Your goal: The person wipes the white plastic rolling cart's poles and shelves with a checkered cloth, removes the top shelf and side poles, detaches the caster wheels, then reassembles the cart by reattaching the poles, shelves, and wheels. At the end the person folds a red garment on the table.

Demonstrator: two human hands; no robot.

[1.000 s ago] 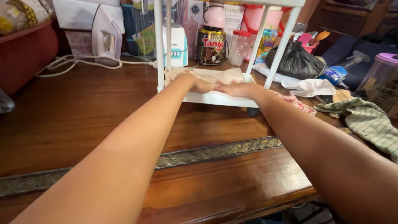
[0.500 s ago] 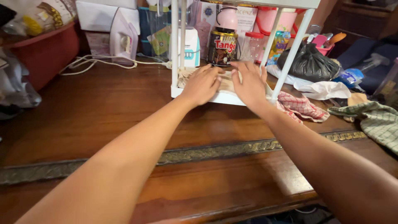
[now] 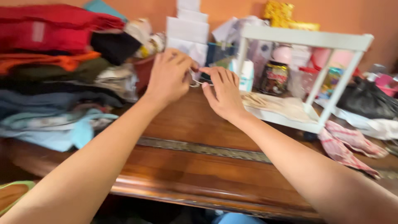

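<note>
Both my hands reach over the wooden table [image 3: 195, 124] toward its back edge. My left hand [image 3: 168, 76] is curled around a thin white cord [image 3: 197, 82], and my right hand [image 3: 224, 93] pinches the same cord from the right. The two hands almost touch. They are just left of a small white shelf rack [image 3: 306, 39], in front of white boxes [image 3: 186, 31]. Motion blur hides where the cord leads.
A tall pile of folded clothes [image 3: 54, 70] fills the left side. Under the rack's top stand a white bottle [image 3: 247, 74] and a dark jar [image 3: 274, 76]. A black bag [image 3: 367, 99] and a pink checked cloth [image 3: 346, 145] lie at the right.
My hands left the rack's lower shelf and moved left to the white cord. The view swung left and now shows the pile of clothes.
</note>
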